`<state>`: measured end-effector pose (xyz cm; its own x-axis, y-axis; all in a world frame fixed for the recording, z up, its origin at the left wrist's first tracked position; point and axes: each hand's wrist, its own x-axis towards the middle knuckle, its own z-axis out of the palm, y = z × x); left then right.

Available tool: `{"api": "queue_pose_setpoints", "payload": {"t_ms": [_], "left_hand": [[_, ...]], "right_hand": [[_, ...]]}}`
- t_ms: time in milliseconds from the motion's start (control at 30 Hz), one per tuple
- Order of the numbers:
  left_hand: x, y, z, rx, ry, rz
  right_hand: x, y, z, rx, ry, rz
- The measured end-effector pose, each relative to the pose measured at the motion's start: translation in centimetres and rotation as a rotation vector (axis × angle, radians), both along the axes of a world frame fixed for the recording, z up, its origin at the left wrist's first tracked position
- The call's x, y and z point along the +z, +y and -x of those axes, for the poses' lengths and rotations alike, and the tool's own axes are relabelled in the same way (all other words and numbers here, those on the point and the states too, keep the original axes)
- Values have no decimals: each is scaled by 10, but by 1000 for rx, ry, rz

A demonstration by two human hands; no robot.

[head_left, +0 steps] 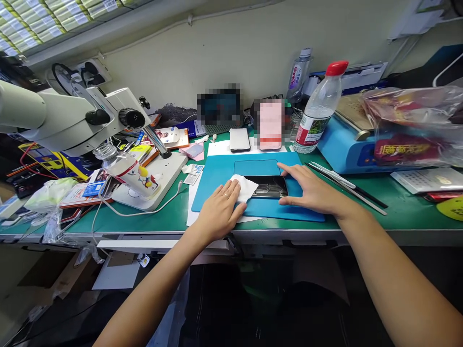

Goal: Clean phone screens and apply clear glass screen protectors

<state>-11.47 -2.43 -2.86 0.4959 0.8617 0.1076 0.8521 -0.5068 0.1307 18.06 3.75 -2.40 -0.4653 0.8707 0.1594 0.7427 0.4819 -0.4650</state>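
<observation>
A smartphone [272, 187] with a dark, glossy screen lies flat on a blue mat [217, 166]. My left hand [221, 208], a ring on one finger, holds a folded white tissue [246, 188] against the left part of the screen, hiding that end. My right hand [307, 189] grips the phone's right end, thumb at the near edge and forefinger at the far corner. A thin rectangular outline [256, 166], perhaps a clear screen film or frame, lies on the mat just beyond the phone.
A white microscope [119, 113] and a leaning jar [132, 173] stand left, by a white cable [144, 213]. Behind the mat are a silver phone [239, 140] and a pink phone [270, 126]. Right are a red-capped bottle [318, 113], tweezers [347, 185] and a blue machine [343, 144].
</observation>
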Motion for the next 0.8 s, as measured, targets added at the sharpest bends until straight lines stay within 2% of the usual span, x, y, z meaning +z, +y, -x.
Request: {"api": "queue_pose_setpoints", "payload": {"t_ms": [133, 300, 400, 467, 567, 800], "left_hand": [[1, 14, -17, -7, -11, -6], [6, 35, -74, -83, -22, -25], [8, 31, -110, -124, -24, -54], [7, 21, -122, -167, -33, -93], [4, 2, -118, -190, -47, -113], [2, -15, -62, -169, -55, -101]], "right_hand": [[-2, 2, -1, 16, 28, -11], [-8, 8, -4, 16, 198, -36], [-10, 8, -6, -31, 254, -39], [-10, 7, -7, -46, 253, -28], [-8, 5, -6, -44, 242, -6], [-6, 6, -4, -2, 181, -19]]}}
